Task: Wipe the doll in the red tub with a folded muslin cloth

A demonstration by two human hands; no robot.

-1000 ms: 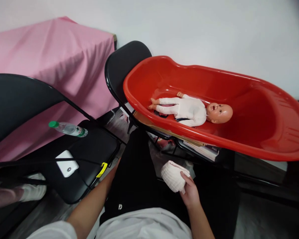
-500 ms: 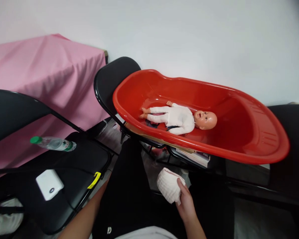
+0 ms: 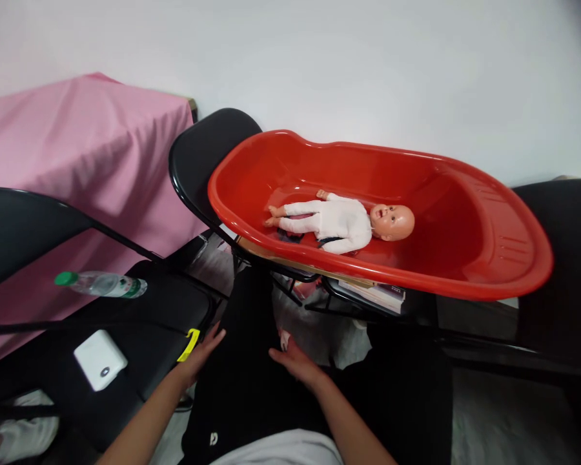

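My left hand (image 3: 201, 355) lies against the outer side of my left thigh, fingers stretched out, beside the chair seat's edge. On the inner side of the same thigh rests my right hand (image 3: 297, 363), thumb apart from the fingers, with no cloth visible in it. A small pale pinkish patch shows at its fingertips; I cannot make out what it is. In front of me a bald baby doll (image 3: 346, 223) with a white cloth body lies on its back inside a red baby bathtub (image 3: 445, 279), head to the right.
Black folding chairs (image 3: 208, 152) support the tub, with books (image 3: 375, 296) beneath its near rim. On the left chair lie a green-capped plastic bottle (image 3: 104, 284), a white power bank (image 3: 100, 360) with a cable, and a yellow tag (image 3: 188, 345). A pink cloth (image 3: 140, 142) drapes a table.
The white gauzy cloth in my right hand has gone from sight. My right hand has moved left onto my left thigh, and my left hand has come into view. The doll stays in the tub.
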